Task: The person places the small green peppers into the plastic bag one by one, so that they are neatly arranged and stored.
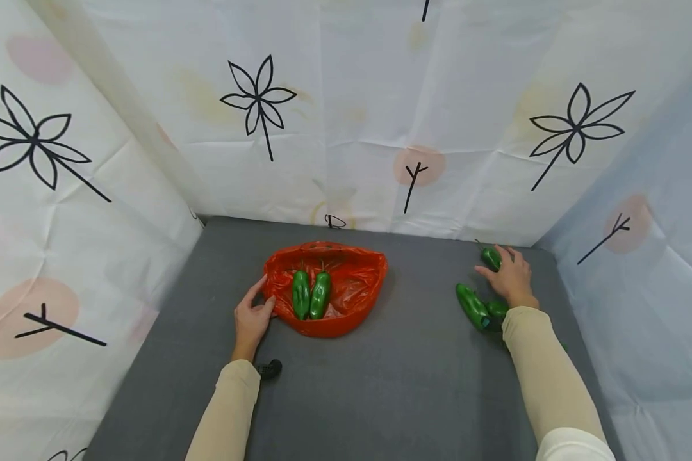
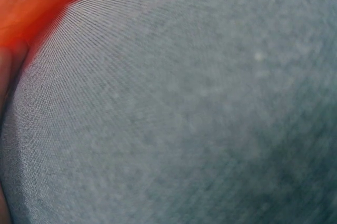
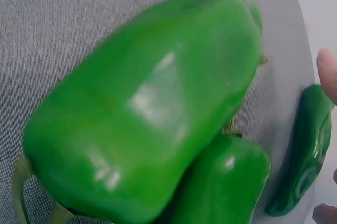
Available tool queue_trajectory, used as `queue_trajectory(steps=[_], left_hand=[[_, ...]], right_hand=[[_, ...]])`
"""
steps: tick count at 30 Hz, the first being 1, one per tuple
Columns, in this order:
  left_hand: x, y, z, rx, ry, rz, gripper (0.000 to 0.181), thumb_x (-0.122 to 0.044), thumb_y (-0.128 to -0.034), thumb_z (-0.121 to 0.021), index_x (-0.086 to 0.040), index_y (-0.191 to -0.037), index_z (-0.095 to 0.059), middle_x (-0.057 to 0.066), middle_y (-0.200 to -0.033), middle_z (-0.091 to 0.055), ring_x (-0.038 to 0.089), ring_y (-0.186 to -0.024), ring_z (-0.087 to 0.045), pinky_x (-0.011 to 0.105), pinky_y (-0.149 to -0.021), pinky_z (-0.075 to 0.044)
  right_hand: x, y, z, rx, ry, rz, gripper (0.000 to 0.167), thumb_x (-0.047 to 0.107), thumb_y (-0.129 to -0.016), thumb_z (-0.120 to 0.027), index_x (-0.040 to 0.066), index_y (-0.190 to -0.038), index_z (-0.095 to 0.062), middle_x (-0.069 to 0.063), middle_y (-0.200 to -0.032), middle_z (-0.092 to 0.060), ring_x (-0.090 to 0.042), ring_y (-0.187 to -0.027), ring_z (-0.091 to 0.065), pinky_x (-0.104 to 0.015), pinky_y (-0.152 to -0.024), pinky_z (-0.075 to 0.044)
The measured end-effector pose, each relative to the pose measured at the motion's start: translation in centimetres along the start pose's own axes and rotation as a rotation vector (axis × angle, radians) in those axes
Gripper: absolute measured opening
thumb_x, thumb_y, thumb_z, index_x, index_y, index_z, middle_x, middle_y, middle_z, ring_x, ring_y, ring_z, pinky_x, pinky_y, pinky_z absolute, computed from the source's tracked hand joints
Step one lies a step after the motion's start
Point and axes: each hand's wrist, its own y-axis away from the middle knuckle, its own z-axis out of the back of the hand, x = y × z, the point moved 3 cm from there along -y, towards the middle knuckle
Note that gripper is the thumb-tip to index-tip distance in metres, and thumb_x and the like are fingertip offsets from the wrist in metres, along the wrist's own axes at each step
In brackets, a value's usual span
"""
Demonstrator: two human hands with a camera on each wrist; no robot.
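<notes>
A red plastic bag [image 1: 325,328] lies with its mouth spread wide, and two green peppers [image 1: 320,296] rest side by side inside it. My left hand [image 1: 252,318] holds the bag's left rim between fingers and thumb; the left wrist view catches only a bit of red plastic [image 2: 31,3] and a fingertip. At the far right, my right hand [image 1: 512,277] reaches around a green pepper [image 1: 491,258], thumb and fingers spread apart on either side of it. In the right wrist view that pepper [image 3: 303,155] lies on the cloth near the fingertips.
More green peppers [image 1: 471,306] lie near the right forearm, partly hidden by it; a large one [image 3: 152,103] fills the right wrist view. A dark strap end [image 1: 271,369] shows by the left wrist. White patterned cloth [image 1: 352,115] walls the grey table [image 1: 392,384].
</notes>
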Motion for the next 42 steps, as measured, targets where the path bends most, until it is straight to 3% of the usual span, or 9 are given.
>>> queue_trajectory(steps=[1, 3, 8, 10, 17, 24, 32, 42], left_hand=[[-0.5, 0.2, 0.1, 0.006, -0.002, 0.006, 0.053, -0.007, -0.0971, -0.066, -0.014, -0.149, -0.055, 0.019, -0.151, -0.053, 0.031, -0.067, -0.075, 0.021, -0.062, -0.059], [-0.3, 0.1, 0.1, 0.003, -0.007, -0.002, 0.053, -0.008, -0.0973, -0.066, -0.015, -0.149, -0.055, 0.019, -0.15, -0.053, 0.024, -0.065, -0.075, 0.021, -0.062, -0.059], [2.1, -0.5, -0.3, -0.032, 0.004, -0.025, 0.052, -0.014, -0.097, -0.068, -0.029, -0.146, -0.058, 0.012, -0.147, -0.056, -0.001, -0.058, -0.068, 0.015, -0.06, -0.056], [2.1, -0.5, -0.3, -0.036, 0.008, -0.016, 0.052, -0.013, -0.0966, -0.068, -0.031, -0.145, -0.059, 0.008, -0.146, -0.057, -0.003, -0.057, -0.068, 0.015, -0.06, -0.056], [2.1, -0.3, -0.3, -0.03, -0.004, 0.011, 0.053, -0.014, -0.0969, -0.068, -0.032, -0.146, -0.058, 0.004, -0.149, -0.055, 0.002, -0.058, -0.069, 0.016, -0.061, -0.057], [2.1, -0.3, -0.4, -0.033, -0.004, -0.001, 0.053, -0.013, -0.0969, -0.068, -0.032, -0.145, -0.058, 0.004, -0.149, -0.056, 0.001, -0.057, -0.069, 0.016, -0.061, -0.057], [2.0, -0.3, -0.5, -0.044, -0.017, -0.004, 0.054, -0.012, -0.0966, -0.068, -0.033, -0.145, -0.058, 0.006, -0.149, -0.056, 0.001, -0.056, -0.068, 0.016, -0.06, -0.056], [2.0, -0.4, -0.3, -0.039, -0.001, 0.0, 0.053, -0.013, -0.0967, -0.068, -0.032, -0.145, -0.059, 0.005, -0.148, -0.056, 0.002, -0.058, -0.069, 0.016, -0.061, -0.056]], right_hand=[[-0.1, 0.0, 0.1, 0.007, -0.007, -0.01, 0.088, 0.051, -0.1, -0.058, 0.003, -0.162, -0.019, -0.039, -0.16, -0.012, -0.067, -0.142, -0.014, -0.076, -0.114, -0.019], [-0.4, 0.1, 0.3, 0.022, -0.014, -0.024, 0.088, 0.051, -0.101, -0.057, 0.002, -0.162, -0.018, -0.041, -0.159, -0.014, -0.067, -0.142, -0.014, -0.076, -0.114, -0.021], [-0.9, 0.0, 0.6, 0.04, -0.019, -0.039, 0.084, 0.044, -0.103, -0.056, -0.004, -0.161, -0.017, -0.044, -0.155, -0.022, -0.065, -0.141, -0.02, -0.073, -0.115, -0.021], [-1.0, -0.1, 0.7, 0.038, -0.01, -0.039, 0.082, 0.041, -0.104, -0.056, -0.005, -0.16, -0.018, -0.044, -0.153, -0.026, -0.063, -0.14, -0.024, -0.072, -0.115, -0.021], [-1.0, -0.2, 0.6, 0.052, 0.021, -0.058, 0.073, 0.032, -0.106, -0.054, -0.009, -0.157, -0.023, -0.042, -0.152, -0.032, -0.061, -0.139, -0.029, -0.071, -0.116, -0.022], [-0.7, -0.3, 0.1, 0.072, 0.046, -0.039, 0.064, 0.024, -0.106, -0.052, -0.012, -0.154, -0.029, -0.043, -0.147, -0.036, -0.06, -0.136, -0.035, -0.07, -0.117, -0.023], [-0.4, -0.4, -0.2, 0.098, 0.03, -0.052, 0.066, 0.027, -0.102, -0.057, -0.009, -0.152, -0.034, -0.043, -0.142, -0.038, -0.058, -0.13, -0.039, -0.069, -0.11, -0.033], [0.3, -0.4, -0.2, 0.161, -0.038, -0.082, 0.07, 0.028, -0.101, -0.059, -0.009, -0.153, -0.031, -0.041, -0.142, -0.042, -0.055, -0.126, -0.048, -0.064, -0.103, -0.043]])
